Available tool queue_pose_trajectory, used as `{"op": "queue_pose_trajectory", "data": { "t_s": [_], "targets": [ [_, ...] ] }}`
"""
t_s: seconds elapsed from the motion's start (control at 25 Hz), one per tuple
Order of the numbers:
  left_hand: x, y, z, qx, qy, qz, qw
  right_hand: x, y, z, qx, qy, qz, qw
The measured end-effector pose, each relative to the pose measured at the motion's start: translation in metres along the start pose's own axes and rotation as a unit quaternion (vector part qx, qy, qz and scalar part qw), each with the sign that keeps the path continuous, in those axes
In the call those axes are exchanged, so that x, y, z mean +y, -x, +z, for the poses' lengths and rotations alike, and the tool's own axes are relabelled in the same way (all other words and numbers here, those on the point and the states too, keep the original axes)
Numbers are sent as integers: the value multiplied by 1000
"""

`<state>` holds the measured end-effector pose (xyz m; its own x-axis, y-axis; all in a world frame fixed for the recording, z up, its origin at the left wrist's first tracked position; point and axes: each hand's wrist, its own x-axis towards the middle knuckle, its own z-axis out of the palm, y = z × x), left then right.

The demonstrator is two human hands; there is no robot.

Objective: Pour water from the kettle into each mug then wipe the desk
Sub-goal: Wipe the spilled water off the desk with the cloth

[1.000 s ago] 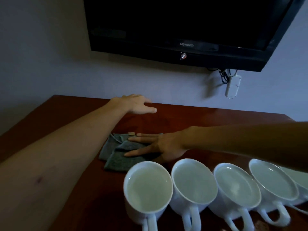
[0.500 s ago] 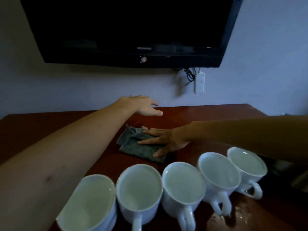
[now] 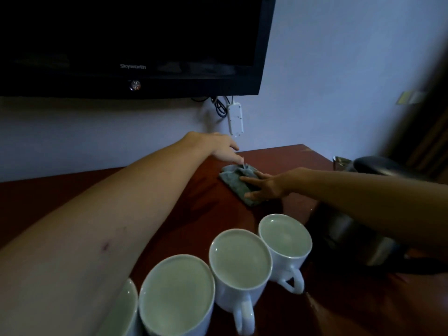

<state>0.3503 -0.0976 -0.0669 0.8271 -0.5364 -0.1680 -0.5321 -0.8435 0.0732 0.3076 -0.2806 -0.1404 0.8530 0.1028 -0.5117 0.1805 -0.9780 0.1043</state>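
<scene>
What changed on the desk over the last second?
The right hand, flat on the grey cloth, slid it rightward along the desk, from behind the left mugs to past the rightmost mug, near the kettle. The left hand moved with it; its fingertips now touch the cloth's back edge. Mugs stayed full and lined up.

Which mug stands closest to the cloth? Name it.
The rightmost mug in the row, next to the kettle. It sits farthest back on the desk, nearest the grey cloth; the other mugs trail toward the camera.
</scene>
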Motion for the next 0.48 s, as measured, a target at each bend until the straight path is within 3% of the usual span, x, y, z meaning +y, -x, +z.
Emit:
{"op": "queue_pose_trajectory", "data": {
  "t_s": [0.16, 0.48],
  "targets": [
    [-1, -8, 2, 5, 3, 10, 1000, -15, -13, -20, -17, -7, 119, 993],
    [-33, 13, 21, -12, -18, -12, 1000, -31, 14, -31, 9, -9, 161, 987]
  ]
}}
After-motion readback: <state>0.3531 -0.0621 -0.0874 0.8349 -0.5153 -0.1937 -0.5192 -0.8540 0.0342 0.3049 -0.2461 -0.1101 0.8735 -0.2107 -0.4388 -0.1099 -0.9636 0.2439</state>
